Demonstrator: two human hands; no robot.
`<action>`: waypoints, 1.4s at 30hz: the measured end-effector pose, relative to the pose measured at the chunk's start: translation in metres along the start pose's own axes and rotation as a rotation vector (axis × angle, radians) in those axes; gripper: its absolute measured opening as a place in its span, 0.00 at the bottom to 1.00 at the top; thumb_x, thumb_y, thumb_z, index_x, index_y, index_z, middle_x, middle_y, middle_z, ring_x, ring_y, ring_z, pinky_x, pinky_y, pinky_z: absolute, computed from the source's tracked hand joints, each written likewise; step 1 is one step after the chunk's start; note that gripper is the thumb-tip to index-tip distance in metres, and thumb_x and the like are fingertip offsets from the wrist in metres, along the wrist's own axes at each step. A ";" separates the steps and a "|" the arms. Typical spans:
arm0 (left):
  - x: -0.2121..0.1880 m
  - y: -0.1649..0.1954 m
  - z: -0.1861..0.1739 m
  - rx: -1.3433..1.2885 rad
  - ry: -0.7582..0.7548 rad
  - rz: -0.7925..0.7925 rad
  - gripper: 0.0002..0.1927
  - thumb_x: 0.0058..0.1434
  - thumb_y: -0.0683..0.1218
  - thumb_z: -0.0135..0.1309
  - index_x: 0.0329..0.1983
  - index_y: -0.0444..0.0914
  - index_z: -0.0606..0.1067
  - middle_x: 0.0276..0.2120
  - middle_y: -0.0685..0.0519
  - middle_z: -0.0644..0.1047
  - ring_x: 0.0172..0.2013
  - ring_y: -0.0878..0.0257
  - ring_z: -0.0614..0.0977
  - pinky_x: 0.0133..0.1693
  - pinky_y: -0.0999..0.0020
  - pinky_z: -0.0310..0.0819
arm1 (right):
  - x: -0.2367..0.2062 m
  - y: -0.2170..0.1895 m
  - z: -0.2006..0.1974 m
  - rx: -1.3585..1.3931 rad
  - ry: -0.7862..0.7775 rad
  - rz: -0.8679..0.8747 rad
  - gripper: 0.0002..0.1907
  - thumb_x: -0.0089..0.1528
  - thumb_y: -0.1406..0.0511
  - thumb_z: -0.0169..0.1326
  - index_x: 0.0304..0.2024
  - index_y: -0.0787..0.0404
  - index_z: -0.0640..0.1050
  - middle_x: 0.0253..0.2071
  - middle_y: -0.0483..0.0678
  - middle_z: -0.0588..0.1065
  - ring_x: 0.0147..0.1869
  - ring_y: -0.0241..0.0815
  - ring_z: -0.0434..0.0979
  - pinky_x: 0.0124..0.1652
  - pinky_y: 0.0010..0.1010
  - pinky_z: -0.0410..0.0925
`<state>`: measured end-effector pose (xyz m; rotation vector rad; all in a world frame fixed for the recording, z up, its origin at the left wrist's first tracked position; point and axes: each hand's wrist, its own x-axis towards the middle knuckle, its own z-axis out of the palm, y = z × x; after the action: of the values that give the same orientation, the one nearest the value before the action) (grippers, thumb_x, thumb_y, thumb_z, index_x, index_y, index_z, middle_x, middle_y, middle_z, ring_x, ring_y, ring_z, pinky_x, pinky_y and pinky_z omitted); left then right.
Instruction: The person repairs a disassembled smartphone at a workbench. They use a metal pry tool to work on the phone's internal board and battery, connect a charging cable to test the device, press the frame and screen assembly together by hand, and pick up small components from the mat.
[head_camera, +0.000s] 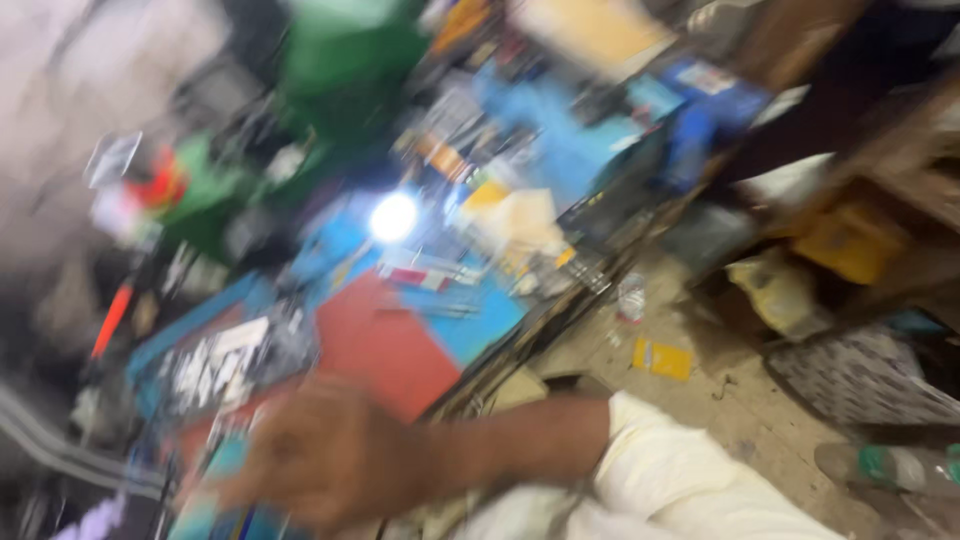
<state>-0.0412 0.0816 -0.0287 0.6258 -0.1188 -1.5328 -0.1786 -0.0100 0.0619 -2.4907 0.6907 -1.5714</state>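
The view is heavily motion-blurred and tilted. My right hand (320, 455) reaches in from the lower right on a bare forearm with a cream sleeve (690, 480). It hovers over the near edge of a cluttered workbench, just below a red mat (385, 345) lying on a blue mat (470, 325). A blurred blue object (215, 495) sits at its fingertips; whether the hand grips it cannot be made out. My left hand is out of view.
A bright lamp spot (393, 217) glares on the bench. A tray of small pale parts (220, 360) sits to the left, with an orange-handled tool (112, 320) beyond it. Green objects (340, 60) stand behind. At right is a dusty floor with a yellow scrap (662, 358) and bags.
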 end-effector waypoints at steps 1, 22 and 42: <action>-0.004 0.005 -0.013 -0.024 -0.016 -0.011 0.47 0.67 0.72 0.45 0.77 0.37 0.57 0.67 0.46 0.69 0.62 0.50 0.74 0.61 0.50 0.68 | -0.005 0.002 0.000 -0.077 -0.034 -0.056 0.18 0.62 0.65 0.57 0.54 0.59 0.80 0.51 0.45 0.77 0.54 0.50 0.78 0.47 0.41 0.71; 0.029 0.039 0.031 0.131 -0.290 0.368 0.49 0.69 0.75 0.35 0.78 0.34 0.55 0.68 0.46 0.67 0.62 0.51 0.74 0.64 0.48 0.69 | -0.083 -0.019 0.029 0.508 -0.191 0.848 0.07 0.62 0.66 0.62 0.40 0.62 0.85 0.29 0.45 0.78 0.31 0.33 0.76 0.32 0.25 0.68; 0.014 0.046 0.012 0.728 -0.248 0.264 0.15 0.65 0.37 0.62 0.54 0.31 0.75 0.46 0.49 0.80 0.45 0.64 0.81 0.48 0.68 0.77 | -0.085 -0.011 -0.009 0.548 -0.156 0.842 0.04 0.62 0.69 0.62 0.38 0.65 0.81 0.34 0.45 0.82 0.36 0.28 0.77 0.38 0.21 0.71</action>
<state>-0.0047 0.0611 -0.0027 0.9391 -0.9427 -1.2835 -0.2133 0.0378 -0.0007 -1.5760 0.9464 -1.0379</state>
